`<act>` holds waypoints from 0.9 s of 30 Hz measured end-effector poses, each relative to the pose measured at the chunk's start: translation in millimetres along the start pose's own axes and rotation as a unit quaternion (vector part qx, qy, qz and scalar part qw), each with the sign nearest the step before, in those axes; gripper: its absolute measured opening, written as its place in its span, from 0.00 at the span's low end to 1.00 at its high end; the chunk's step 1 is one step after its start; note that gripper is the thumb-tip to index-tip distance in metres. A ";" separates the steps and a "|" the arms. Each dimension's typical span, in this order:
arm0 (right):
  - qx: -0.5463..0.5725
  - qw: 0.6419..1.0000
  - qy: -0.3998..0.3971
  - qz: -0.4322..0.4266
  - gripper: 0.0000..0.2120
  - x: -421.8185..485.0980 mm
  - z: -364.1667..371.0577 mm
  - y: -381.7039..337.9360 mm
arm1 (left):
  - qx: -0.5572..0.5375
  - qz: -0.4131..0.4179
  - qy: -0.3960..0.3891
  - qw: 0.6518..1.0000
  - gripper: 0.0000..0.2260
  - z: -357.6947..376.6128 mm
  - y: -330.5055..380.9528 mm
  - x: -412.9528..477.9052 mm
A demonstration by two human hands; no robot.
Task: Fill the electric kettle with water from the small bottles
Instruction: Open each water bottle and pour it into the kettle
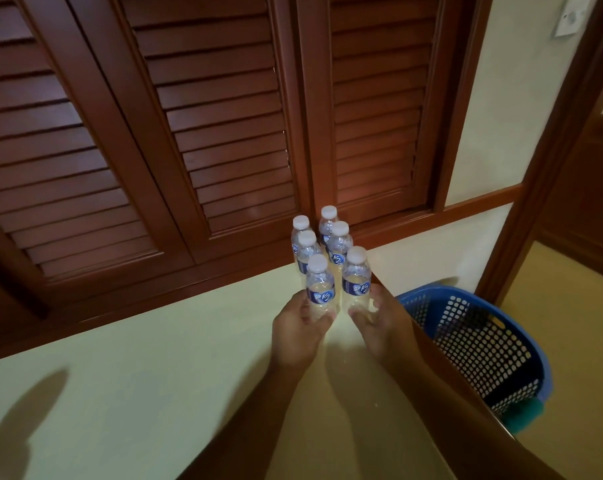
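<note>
Upper left of the frame: dark-brown louvred doors [189, 133] fill the background, slats running crosswise.
Lower left: a pale table [120, 341] with a soft shadow lying on it.
Left hand [300, 334]: it reaches in from the bottom edge; its grip is curled round the lower body of the front-left bottle [320, 289], fingertips showing on the clear plastic.
Small bottles [339, 242]: six stand on the table at centre frame, packed in two rows of three that run away from the viewer, near the doors.
Labels: each carries a blue band with white writing that reads as K2; the smaller print is too small to read.
Caps: white, all screwed on.
Axis: every bottle stands upright, long axis vertical, cap up and base on the table.
Front-right bottle [357, 278]: just beside the front-left one.
Right hand [379, 323]: its grip wraps the lower part of the front-right bottle, thumb and fingers on either side.
Right of the table: a blue perforated plastic basket [483, 337] sits just past the table's brown edge.
Upper right: a white switch plate [568, 17] on the cream wall, beside a wooden door frame [552, 150].
</note>
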State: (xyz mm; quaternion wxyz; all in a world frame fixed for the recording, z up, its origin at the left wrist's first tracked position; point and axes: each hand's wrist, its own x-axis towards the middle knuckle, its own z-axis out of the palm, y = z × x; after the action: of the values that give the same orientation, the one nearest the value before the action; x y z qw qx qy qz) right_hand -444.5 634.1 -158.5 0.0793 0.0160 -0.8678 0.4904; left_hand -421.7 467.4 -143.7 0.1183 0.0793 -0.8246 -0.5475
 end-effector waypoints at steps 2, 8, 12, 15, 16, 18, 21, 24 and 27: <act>0.004 1.000 0.016 -0.015 0.16 2.3 1.9 -0.5 | 0.007 0.005 -0.001 1.000 0.15 -0.4 0.4 1.6; 0.021 1.000 0.003 -0.016 0.16 2.6 -0.2 -2.5 | 0.020 0.001 -0.011 1.000 0.13 -4.2 2.6 1.3; 0.050 0.996 0.013 0.074 0.24 -17.9 -5.8 -14.8 | 0.007 -0.011 -0.003 1.000 0.13 -16.0 2.8 -13.1; 0.079 0.992 0.038 0.087 0.22 -50.1 -5.6 -26.1 | -0.051 -0.017 0.016 0.998 0.12 -30.8 4.7 -35.4; 0.084 0.993 0.046 0.067 0.20 -62.1 -3.1 -31.0 | -0.074 -0.013 0.023 0.997 0.11 -37.5 7.6 -45.3; 0.112 0.993 0.045 0.012 0.16 -84.4 7.0 -43.8 | -0.090 -0.002 0.034 0.995 0.10 -54.7 11.3 -67.5; 0.155 0.987 -0.014 -0.039 0.13 -116.1 30.1 -73.2 | -0.077 0.007 0.050 0.996 0.12 -87.9 8.5 -101.7; 0.178 0.976 -0.089 -0.088 0.15 -147.7 57.5 -111.5 | -0.042 0.016 0.085 0.995 0.18 -125.9 4.3 -134.4; 0.228 0.956 -0.154 -0.102 0.16 -176.1 87.2 -145.2 | -0.024 0.020 0.140 0.990 0.18 -164.0 -6.1 -163.2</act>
State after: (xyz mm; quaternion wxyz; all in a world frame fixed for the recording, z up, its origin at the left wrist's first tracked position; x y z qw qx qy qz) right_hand -266.0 475.5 -106.5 -0.0116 0.1981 -0.7285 0.6557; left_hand -218.9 362.5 -105.9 0.2456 0.1362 -0.7877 -0.5483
